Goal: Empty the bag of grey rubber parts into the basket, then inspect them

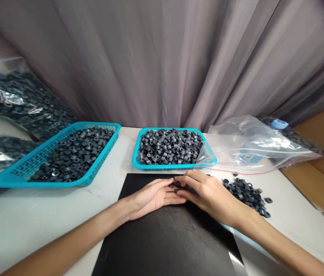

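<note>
Over the far part of the black mat, the left hand is turning its palm up, loosely curled; whether it is gripping, I cannot tell. The right hand is pinching small dark rings at the left fingertips. Beyond the mat's edge a blue basket is standing; nearer, open mat is leaving room.

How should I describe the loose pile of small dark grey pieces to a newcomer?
On the white table, find the flat black rectangular mat. Near its far right corner lies the loose pile of small dark grey ring-like pieces. Unlike the similar pieces in two turquoise perforated plastic baskets, it lies directly on the table.
</note>
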`<action>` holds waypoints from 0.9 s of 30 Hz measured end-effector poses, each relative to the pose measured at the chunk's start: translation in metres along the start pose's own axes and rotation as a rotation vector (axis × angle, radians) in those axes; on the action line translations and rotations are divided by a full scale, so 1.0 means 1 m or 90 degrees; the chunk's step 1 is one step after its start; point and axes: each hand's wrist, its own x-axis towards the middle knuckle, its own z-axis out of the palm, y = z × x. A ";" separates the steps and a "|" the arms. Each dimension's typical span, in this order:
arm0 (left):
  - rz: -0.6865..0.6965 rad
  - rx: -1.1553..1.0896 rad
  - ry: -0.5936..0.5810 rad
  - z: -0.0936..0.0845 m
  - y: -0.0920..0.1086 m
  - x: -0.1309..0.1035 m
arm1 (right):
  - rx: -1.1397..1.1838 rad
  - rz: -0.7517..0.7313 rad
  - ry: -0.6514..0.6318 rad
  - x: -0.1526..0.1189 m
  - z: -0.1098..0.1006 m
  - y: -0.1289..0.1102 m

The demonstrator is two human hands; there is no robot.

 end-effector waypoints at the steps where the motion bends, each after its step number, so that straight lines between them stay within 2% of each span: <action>1: -0.001 -0.003 0.001 0.000 0.000 0.000 | -0.004 -0.004 0.003 0.000 0.000 0.000; 3: 0.009 -0.002 0.011 0.000 -0.001 0.000 | -0.034 -0.015 0.008 -0.001 -0.004 -0.001; 5: 0.017 0.015 0.009 0.000 -0.001 0.000 | -0.092 -0.035 0.043 -0.004 -0.018 -0.004; 8: 0.010 0.055 -0.017 -0.002 0.000 0.000 | -0.228 -0.072 0.183 -0.015 -0.059 -0.008; 10: 0.006 0.076 -0.015 -0.005 0.001 -0.001 | -0.374 -0.054 0.269 -0.028 -0.092 -0.004; 11: 0.005 0.092 -0.007 -0.006 0.002 -0.002 | -0.434 -0.020 0.280 -0.035 -0.107 0.002; 13: 0.010 0.143 0.014 -0.005 0.003 -0.004 | -0.523 0.022 0.246 -0.048 -0.132 0.017; 15: 0.017 0.225 0.024 0.003 0.004 -0.005 | -0.562 0.063 0.192 -0.059 -0.146 0.035; 17: 0.028 0.321 0.005 0.022 0.005 -0.002 | -0.522 0.082 0.173 -0.062 -0.151 0.050; 19: 0.053 0.401 -0.047 0.053 0.006 0.007 | -0.478 0.095 0.182 -0.059 -0.151 0.055; 21: 0.119 0.461 -0.094 0.090 0.010 0.023 | -0.451 0.098 0.204 -0.051 -0.150 0.051; 22: 0.181 0.488 -0.094 0.108 0.014 0.033 | -0.441 0.100 0.216 -0.047 -0.150 0.047; 24: 0.320 0.570 -0.046 0.137 0.027 0.058 | -0.431 0.109 0.233 -0.041 -0.150 0.039; 27: 0.485 0.853 0.116 0.155 0.056 0.098 | -0.438 0.132 0.280 -0.038 -0.152 0.032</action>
